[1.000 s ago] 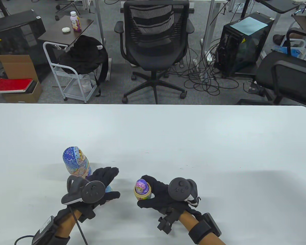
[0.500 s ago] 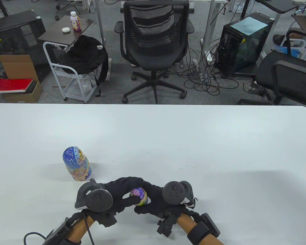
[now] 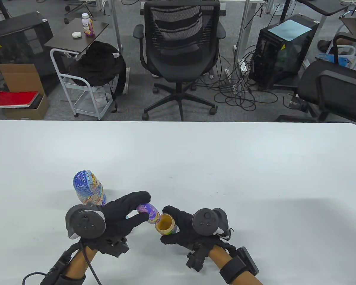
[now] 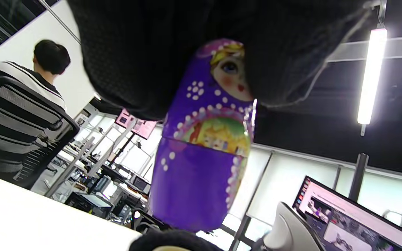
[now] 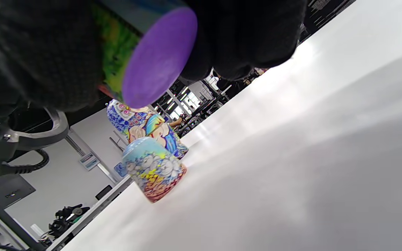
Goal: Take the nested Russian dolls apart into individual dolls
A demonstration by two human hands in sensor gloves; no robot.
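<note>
**At the near edge of the counter, a purple doll held clear of its shell**

Nearest the person, the left hand (image 3: pixel 118 212) pinches a small purple doll (image 3: pixel 148 212) by its head between thumb and fingers, holding it tilted above the white counter (image 3: pixel 225 166). The left wrist view shows the doll whole, with a painted face, white dots and a seam round its middle. Just beside it, the right hand (image 3: pixel 182 227) curls round a lower doll half (image 3: pixel 165 224), an open cup with a bare wooden inside, its mouth turned toward the purple doll. The purple doll's base lies close to the cup's rim, outside it. In the right wrist view this half shows a flat purple bottom and a green painted side.

Behind the left hand, a small light-blue doll top (image 5: pixel 154 168) sits on the counter with its open end down; in the table view the left hand hides nearly all of it. Just past it stands the largest doll (image 3: pixel 89 188), upright and closed, blue with floral patterns.

Beyond the counter's far edge stand a black mesh office chair (image 3: pixel 181 44), a white rolling cart with a dark bag (image 3: pixel 96 66) on it, and a computer tower (image 3: pixel 280 50) amid cables.
</note>
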